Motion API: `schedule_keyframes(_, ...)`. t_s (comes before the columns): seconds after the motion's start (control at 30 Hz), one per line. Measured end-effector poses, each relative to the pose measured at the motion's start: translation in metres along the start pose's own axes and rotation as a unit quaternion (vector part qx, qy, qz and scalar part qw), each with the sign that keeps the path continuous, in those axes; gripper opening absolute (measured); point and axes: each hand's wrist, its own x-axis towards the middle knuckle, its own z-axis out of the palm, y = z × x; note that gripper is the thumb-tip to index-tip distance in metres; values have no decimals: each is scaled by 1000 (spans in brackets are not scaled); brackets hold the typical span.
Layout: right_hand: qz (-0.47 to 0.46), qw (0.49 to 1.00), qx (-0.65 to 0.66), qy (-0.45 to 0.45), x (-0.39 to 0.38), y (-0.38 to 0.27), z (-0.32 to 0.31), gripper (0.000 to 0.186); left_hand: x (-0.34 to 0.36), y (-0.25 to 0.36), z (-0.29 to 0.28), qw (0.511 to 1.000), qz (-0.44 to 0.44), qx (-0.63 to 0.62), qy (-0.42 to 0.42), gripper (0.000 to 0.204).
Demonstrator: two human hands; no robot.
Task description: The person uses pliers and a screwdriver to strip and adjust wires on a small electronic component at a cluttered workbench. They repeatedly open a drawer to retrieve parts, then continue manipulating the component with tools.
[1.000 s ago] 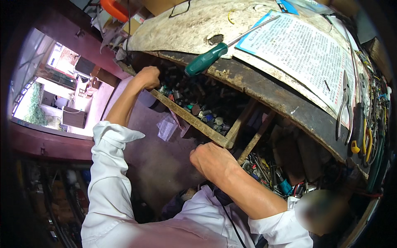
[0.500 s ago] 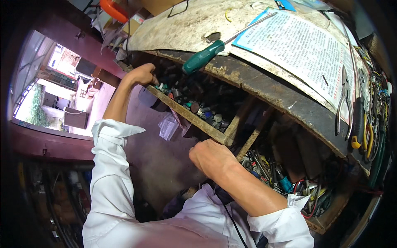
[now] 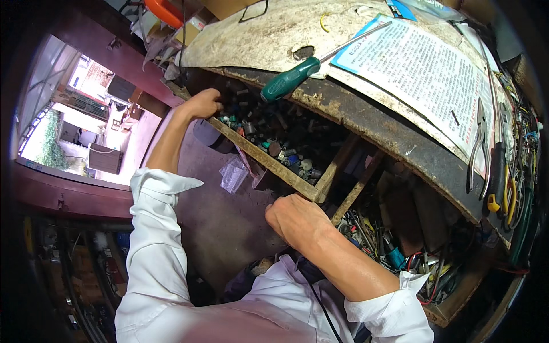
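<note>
A wooden drawer [image 3: 269, 160] stands pulled out from under the workbench, filled with several small dark and green parts [image 3: 274, 140]. My left hand [image 3: 201, 104] grips the far left end of its front rail. At the near end of that rail, beside a wooden divider [image 3: 334, 171], my right hand [image 3: 297, 220] is curled around the edge. Both arms wear white sleeves.
On the worn bench top [image 3: 257, 40] lie a green-handled screwdriver [image 3: 289, 80] and a printed paper sheet [image 3: 423, 74]. Pliers [image 3: 477, 148] and yellow-handled tools [image 3: 503, 194] lie at the right edge. A second compartment [image 3: 389, 246] holds tangled wires and tools. A bright window [image 3: 74, 126] is at left.
My left hand shifted slightly along the drawer's front rail. My right hand stays at the near end of the rail.
</note>
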Motion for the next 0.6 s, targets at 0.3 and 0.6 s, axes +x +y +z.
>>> schedule_keyframes(0.3, 1, 1000, -3, -2, 0, 0, 0, 12, -10, 34, -17, 994, -81, -45, -53, 44)
schedule_keyframes(0.6, -1, 1000, -6, 0, 0, 0, 2, 12, -2, 13, -7, 981, -126, -149, 3, 51)
